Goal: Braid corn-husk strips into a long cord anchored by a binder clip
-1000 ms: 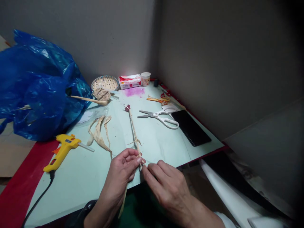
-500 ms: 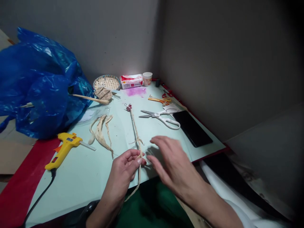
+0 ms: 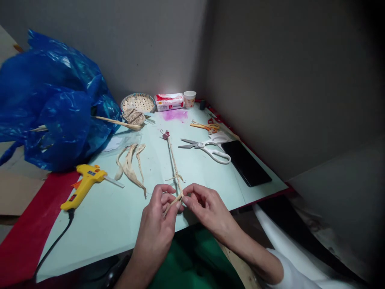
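A thin pale cord (image 3: 172,154), of what look like dried plant strips, runs over the bench (image 3: 99,233) from near its front edge towards half past eleven; whether it is plaited or twisted is too fine to tell. A dark red clip (image 3: 165,135) grips its far end, probably as an anchor so the cord can be drawn straight.

Both hands meet at the near end. The left hand (image 3: 158,220) has its thumb and fingertips closed on a strand there, the other fingers loosely curled, seemingly to steady it. The right hand (image 3: 207,206) pinches the same end between thumb and forefinger, probably because a fine grip suits such thin material.

Around the hands, loose strips (image 3: 130,166) lie at ten o'clock, likely left within easy reach. A yellow glue gun (image 3: 86,180) rests on its side at nine. White-handled scissors (image 3: 200,145) lie at one, blades parted, and a dark flat device (image 3: 246,162) at two.

Farther out, a twine ball (image 3: 134,117) and a woven basket (image 3: 138,103) sit at eleven, a packet (image 3: 170,102) and a paper cup (image 3: 189,100) near twelve. A blue bag (image 3: 60,108) bulges at ten.
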Demonstrator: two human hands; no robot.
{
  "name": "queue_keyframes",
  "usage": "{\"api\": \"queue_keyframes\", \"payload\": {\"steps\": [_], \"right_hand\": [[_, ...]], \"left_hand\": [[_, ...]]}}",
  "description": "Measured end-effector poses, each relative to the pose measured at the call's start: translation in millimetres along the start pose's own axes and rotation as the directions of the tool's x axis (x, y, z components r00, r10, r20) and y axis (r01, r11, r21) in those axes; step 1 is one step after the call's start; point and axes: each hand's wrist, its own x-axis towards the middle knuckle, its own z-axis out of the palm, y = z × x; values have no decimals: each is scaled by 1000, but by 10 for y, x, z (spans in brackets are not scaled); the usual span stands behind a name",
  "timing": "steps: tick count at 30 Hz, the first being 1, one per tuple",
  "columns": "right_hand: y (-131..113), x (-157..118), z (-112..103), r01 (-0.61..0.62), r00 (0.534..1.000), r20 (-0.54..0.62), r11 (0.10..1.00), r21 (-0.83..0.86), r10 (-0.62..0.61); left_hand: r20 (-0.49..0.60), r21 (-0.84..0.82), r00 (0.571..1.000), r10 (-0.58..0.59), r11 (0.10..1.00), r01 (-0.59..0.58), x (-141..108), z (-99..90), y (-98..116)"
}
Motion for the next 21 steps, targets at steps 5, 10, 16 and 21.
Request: {"api": "queue_keyframes", "payload": {"steps": [5, 10, 16, 21], "right_hand": [[8, 27, 26, -11, 1000, -1, 999, 51, 11], [-44, -4, 87, 24, 998, -53, 1000, -2, -24], [-109, 2, 83, -25, 999, 37, 976, 217, 17], [-59, 44, 9, -159, 980, 180, 883, 442, 87]], "left_hand": [[-22, 368, 987, 159, 919, -140, -75, 8, 0], [-66, 527, 952, 298, 821, -221, -164, -83, 0], [-136, 539, 876, 462, 776, -326, -409, 13, -123], [140, 585, 882, 451, 681, -441, -453, 160, -269]]}}
